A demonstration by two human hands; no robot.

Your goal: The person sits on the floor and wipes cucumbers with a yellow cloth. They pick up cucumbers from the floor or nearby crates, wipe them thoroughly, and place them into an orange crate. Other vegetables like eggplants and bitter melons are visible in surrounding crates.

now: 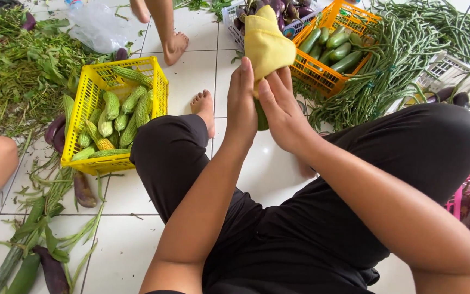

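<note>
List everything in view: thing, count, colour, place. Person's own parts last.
yellow cloth: one, yellow, wrapped on a green vegetable between both hands
yellow basket: one, left, holds bitter gourds, green, count unclear
orange basket: one, top centre-right, holds cucumbers, green, several
white basket: one, top centre, holds purple eggplants
long beans: a heap, green, top right
leafy greens: a pile, green, top left
plastic bag: one, clear, top left
another person's foot: one, top centre
left hand: on the cloth-wrapped vegetable
right hand: on the same vegetable
</note>
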